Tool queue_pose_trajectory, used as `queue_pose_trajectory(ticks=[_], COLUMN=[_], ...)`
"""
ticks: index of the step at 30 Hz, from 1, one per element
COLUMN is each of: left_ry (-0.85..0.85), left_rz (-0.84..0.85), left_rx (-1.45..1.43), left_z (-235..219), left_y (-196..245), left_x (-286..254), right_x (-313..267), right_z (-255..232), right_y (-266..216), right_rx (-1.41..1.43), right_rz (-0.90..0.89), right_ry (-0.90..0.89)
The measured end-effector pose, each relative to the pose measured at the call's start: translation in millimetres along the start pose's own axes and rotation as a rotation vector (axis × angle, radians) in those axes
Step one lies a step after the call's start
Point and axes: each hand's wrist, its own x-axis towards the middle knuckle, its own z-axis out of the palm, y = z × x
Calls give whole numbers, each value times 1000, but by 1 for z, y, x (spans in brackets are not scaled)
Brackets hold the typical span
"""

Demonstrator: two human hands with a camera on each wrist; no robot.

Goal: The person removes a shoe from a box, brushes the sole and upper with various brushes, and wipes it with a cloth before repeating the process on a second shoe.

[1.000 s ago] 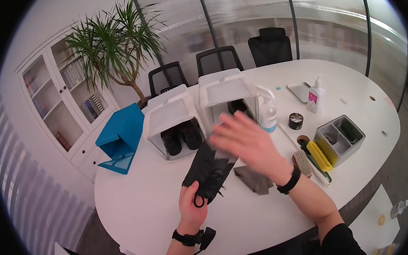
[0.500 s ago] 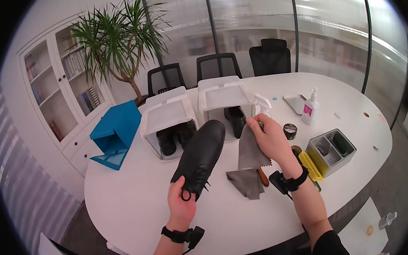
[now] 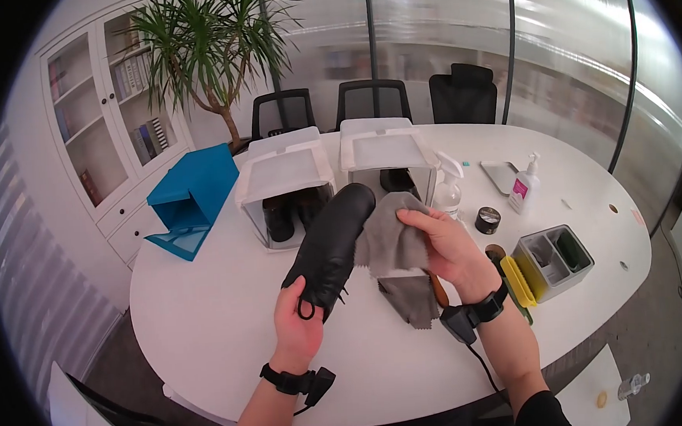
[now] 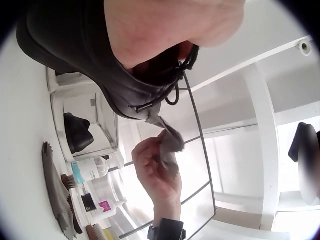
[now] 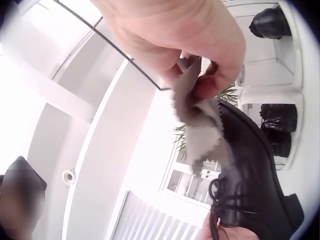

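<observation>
My left hand grips a black lace-up shoe by its heel end, the toe pointing up and away. In the left wrist view the fingers reach into the shoe's opening. My right hand pinches a grey cloth with zigzag edges, which hangs beside the toe. In the right wrist view the cloth lies against or just over the side of the shoe. A second grey cloth lies on the table below.
Two white boxes with black shoes inside stand behind, a blue box at the left. To the right are a spray bottle, a black jar, a pump bottle, a yellow brush and a grey organizer.
My right hand took up a grey cloth after moving with blurred fingers over the shoe. Since then it has brought the cloth left, to the shoe's toe.
</observation>
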Motion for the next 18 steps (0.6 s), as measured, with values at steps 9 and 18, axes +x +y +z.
queue_pose_trajectory(ticks=[9,18], left_ry=[-8,-121], left_rz=[-79,-101], left_rx=[238,323], left_z=[-13,1], left_y=[-16,-18], left_x=[-8,-19], right_x=[9,1], right_z=[4,8], right_y=[13,21], right_rx=[-308,-1284], right_rz=[-499,-1218], right_ry=[278,407])
